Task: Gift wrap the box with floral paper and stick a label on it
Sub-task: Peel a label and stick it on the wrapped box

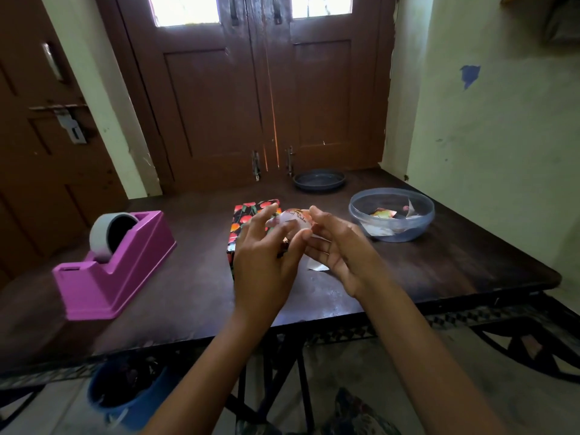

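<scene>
Head view, looking down on a dark wooden table [188,293]. Both hands are raised just above it, holding a small round label [293,217] printed "Best Wishes". The left hand [266,259] pinches its lower edge with thumb and forefinger, other fingers spread. The right hand [340,249] pinches the opposite edge, thumb on top. The box [248,218], already wrapped in floral paper, lies directly beneath and slightly left of the hands, long axis pointing away from the person, so the left hand is nearer. A pink tape dispenser [116,262] sits well left and a clear bowl [392,215] to the right.
</scene>
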{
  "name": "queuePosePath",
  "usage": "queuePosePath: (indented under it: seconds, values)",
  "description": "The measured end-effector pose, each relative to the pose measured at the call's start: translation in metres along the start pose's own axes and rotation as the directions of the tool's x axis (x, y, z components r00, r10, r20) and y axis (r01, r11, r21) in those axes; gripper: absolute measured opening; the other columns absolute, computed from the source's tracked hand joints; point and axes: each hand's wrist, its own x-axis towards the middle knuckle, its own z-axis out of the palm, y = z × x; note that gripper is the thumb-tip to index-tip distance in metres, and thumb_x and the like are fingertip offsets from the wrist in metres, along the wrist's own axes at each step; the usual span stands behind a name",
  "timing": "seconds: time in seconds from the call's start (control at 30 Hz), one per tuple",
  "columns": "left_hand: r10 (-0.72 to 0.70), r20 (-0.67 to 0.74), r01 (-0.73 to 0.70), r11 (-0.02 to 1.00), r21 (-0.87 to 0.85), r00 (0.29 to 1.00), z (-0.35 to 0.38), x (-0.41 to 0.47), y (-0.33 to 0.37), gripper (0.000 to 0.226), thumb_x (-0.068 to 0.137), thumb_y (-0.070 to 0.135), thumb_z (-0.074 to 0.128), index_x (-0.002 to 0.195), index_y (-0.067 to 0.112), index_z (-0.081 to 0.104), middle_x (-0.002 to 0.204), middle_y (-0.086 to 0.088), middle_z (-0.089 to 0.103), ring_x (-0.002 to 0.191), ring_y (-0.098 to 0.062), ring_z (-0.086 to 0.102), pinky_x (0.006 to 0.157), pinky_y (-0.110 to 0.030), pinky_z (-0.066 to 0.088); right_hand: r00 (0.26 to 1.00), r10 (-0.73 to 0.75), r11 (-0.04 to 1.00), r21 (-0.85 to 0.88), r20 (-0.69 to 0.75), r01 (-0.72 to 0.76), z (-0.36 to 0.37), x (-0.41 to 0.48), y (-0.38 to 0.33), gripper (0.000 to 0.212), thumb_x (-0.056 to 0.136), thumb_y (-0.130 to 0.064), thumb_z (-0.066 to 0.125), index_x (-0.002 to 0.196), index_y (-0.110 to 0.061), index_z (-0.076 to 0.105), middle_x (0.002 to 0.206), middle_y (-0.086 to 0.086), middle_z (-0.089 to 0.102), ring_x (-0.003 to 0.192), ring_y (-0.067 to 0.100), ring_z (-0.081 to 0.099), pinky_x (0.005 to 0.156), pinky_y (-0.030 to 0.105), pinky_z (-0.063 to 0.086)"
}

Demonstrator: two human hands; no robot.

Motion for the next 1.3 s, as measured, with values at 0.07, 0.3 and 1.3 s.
queuePosePath:
  seconds: [0.07, 0.3, 1.3]
  values:
    - [0.001, 0.029, -0.001, 1.000, 0.000, 1.000, -0.003, 0.003, 0.000, 0.045, 0.092, 0.045, 0.039, 0.106, 0.017, 0.072, 0.121, -0.006, 0.062, 0.112, -0.020, 0.055, 0.088, -0.040, 0.049, 0.999, -0.030, 0.999, -0.015, 0.037, 0.031, 0.001, 0.001, -0.001, 0.019, 0.087, -0.018, 0.059, 0.103, -0.009, 0.064, 0.091, 0.007, 0.069, 0.082, 0.013, 0.066, 0.080, 0.025, 0.054]
    - [-0.086, 0.020, 0.088, 0.987, -0.135, 0.996, -0.014, 0.020, -0.008, 0.011, 0.082, 0.014, 0.061, 0.087, 0.020, 0.070, 0.085, 0.012, 0.066, 0.076, -0.007, 0.063, 0.069, -0.027, 0.052, 0.991, -0.118, 0.978, -0.179, -0.061, 0.105, 0.001, 0.005, 0.000, 0.020, 0.085, 0.001, 0.057, 0.100, -0.012, 0.063, 0.087, 0.003, 0.069, 0.074, 0.008, 0.064, 0.064, 0.016, 0.052]
    - [-0.450, 0.353, 0.567, 0.717, -0.404, 0.820, -0.040, 0.067, -0.037, 0.012, 0.082, -0.003, 0.065, 0.084, 0.008, 0.064, 0.079, -0.006, 0.066, 0.070, -0.010, 0.065, 0.061, -0.017, 0.055, 0.955, -0.288, 0.832, -0.512, -0.067, 0.215, 0.001, 0.053, 0.003, 0.006, 0.085, -0.004, 0.062, 0.086, -0.009, 0.064, 0.086, 0.005, 0.067, 0.076, 0.009, 0.065, 0.055, 0.015, 0.053]
